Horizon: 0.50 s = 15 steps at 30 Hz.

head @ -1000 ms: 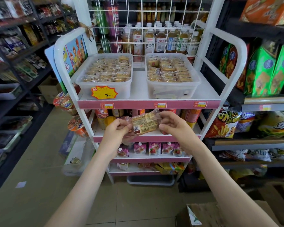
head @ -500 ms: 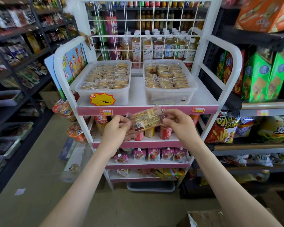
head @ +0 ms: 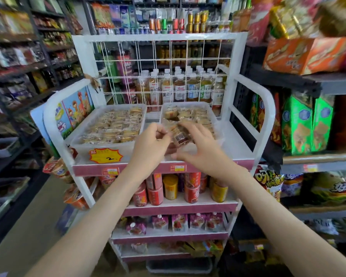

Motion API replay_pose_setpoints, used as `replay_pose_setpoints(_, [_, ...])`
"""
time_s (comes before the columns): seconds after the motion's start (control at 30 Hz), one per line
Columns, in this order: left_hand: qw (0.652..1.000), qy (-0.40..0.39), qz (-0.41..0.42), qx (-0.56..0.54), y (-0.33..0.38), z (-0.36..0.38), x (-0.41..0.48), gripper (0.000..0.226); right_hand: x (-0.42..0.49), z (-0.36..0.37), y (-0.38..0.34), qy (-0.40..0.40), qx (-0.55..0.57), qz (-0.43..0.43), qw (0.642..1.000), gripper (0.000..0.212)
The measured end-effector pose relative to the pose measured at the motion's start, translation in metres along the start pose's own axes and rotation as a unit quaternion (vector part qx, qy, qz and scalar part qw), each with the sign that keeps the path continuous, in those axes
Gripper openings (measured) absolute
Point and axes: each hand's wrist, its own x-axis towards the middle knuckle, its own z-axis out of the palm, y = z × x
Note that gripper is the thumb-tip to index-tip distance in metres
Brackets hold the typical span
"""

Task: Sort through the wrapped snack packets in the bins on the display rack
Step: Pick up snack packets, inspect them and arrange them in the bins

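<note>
**A:** Bins on the rack (head: 266, 116)?

**B:** Two: left bin (head: 100, 144) and right bin (head: 214, 114). The packets (head: 112, 126) inside are heaped and blurred, so we can't count them.

**A:** Any out of the bins?

**B:** One packet (head: 180, 136). Hands, two: left hand (head: 148, 148) and right hand (head: 200, 150).

**A:** Shelves?

**B:** We log four tiers. One yellow price sign (head: 105, 155). Two price tags (head: 110, 171) on the top edge. Pouches (head: 179, 221) on the third tier: five we can make out. Cans (head: 192, 188) and bottles (head: 167, 90) overlap, so we left them uncounted.
</note>
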Motion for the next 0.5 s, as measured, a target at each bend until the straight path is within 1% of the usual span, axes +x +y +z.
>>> replay_pose_setpoints(0.07, [0.999,0.014,0.021,0.022,0.004,0.006,0.014,0.008,0.017,0.002,0.008,0.023,-0.035,-0.019,0.999,0.073])
replay_pose_setpoints(0.13, [0.997,0.018,0.049,0.049,0.008,0.008,0.03,0.006,0.036,0.002,0.015,0.046,-0.056,-0.036,0.997,0.061])
replay_pose_setpoints(0.2, [0.992,-0.002,0.085,0.098,0.013,0.003,0.049,0.007,0.059,0.0,0.021,0.052,-0.021,-0.025,0.998,0.05])
replay_pose_setpoints(0.3, [0.973,-0.076,0.12,0.183,0.012,-0.01,0.082,0.014,0.102,-0.005,0.039,0.042,0.046,0.036,0.997,0.044])
replay_pose_setpoints(0.33, [0.963,-0.105,0.128,0.21,0.007,-0.015,0.094,0.017,0.119,-0.005,0.05,0.034,0.046,0.057,0.997,0.044])
replay_pose_setpoints(0.37, [0.949,-0.131,0.136,0.251,0.001,-0.02,0.107,0.025,0.136,-0.004,0.061,0.026,0.039,0.073,0.996,0.043])
replay_pose_setpoints(0.5, [0.866,-0.207,0.119,0.438,-0.038,-0.034,0.154,0.07,0.187,0.015,0.097,-0.027,0.029,0.103,0.994,0.041])
